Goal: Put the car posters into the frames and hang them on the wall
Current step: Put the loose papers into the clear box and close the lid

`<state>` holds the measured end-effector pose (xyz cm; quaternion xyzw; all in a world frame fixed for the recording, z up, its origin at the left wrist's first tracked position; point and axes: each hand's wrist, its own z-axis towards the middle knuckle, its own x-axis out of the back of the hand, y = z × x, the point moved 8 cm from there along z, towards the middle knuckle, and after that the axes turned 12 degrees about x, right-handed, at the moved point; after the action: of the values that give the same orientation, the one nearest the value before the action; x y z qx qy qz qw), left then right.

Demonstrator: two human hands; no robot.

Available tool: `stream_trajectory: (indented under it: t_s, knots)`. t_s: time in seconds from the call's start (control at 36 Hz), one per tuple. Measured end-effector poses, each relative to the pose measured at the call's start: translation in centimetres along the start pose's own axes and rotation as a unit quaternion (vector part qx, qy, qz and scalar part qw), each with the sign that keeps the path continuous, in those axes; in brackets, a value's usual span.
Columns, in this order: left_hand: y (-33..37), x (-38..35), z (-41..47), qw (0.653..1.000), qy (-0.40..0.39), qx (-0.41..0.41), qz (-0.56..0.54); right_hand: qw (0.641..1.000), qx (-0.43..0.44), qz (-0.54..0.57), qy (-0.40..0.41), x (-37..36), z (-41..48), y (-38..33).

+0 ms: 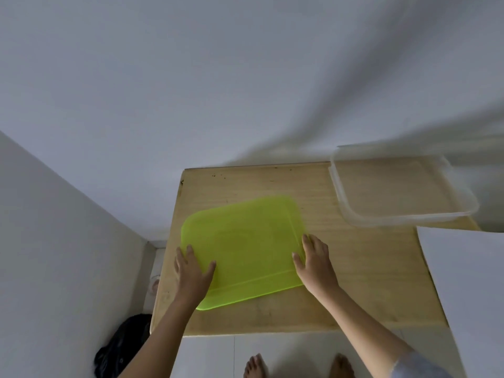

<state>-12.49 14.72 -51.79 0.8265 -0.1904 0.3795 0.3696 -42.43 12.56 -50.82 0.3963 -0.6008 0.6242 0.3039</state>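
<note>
On the table [354, 282]: green lid [245, 241], lying flat.
Left hand [191, 271]: fingers straight, resting on lid's left edge.
Right hand [315, 264]: same, right edge (thumb on top).
White sheet [463, 282]: far right, face unseen.

Tabletop [354, 268] free btwn green lid [245, 246] & clear tub [401, 186] (wall [245, 77] behind).

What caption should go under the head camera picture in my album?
Left hand and right hand press the sides of a lime-green plastic lid on a wooden table, clear tub nearby.
</note>
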Motion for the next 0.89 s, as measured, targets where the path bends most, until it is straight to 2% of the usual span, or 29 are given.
stream_trajectory:
  t_s: [0.11, 0.25, 0.36, 0.53, 0.58, 0.67, 0.78, 0.89]
  knots:
    - [1.5, 0.7, -0.4, 0.998, 0.043, -0.018, 0.043, 1.0, -0.008, 0.012, -0.004, 1.3, -0.2, 0.0]
    - [9.5, -0.9, -3.5, 0.982, 0.063, -0.179, 0.007, 0.994, -0.022, 0.059, 0.085, 7.0, -2.2, 2.8]
    - [17.8, -6.8, -9.5, 0.939, -0.007, -0.343, -0.008, 0.986, -0.065, 0.046, 0.147, 13.1, -6.2, 8.6]
    - [26.7, -19.6, -21.7, 0.837, -0.16, -0.518, 0.068, 0.964, -0.182, 0.027, 0.19, 20.2, -15.8, 20.5]
    - [28.9, -23.3, -24.9, 0.814, -0.179, -0.543, 0.102, 0.95, -0.227, 0.042, 0.209, 21.4, -19.4, 24.3]
    - [32.1, -27.8, -27.9, 0.798, -0.189, -0.557, 0.129, 0.922, -0.289, 0.067, 0.247, 22.3, -24.4, 28.9]
    - [35.7, -32.2, -28.8, 0.808, -0.171, -0.542, 0.155, 0.891, -0.363, 0.114, 0.246, 21.3, -29.0, 33.2]
    - [37.6, -36.0, -27.9, 0.808, -0.152, -0.519, 0.234, 0.875, -0.383, 0.188, 0.227, 19.6, -30.2, 35.8]
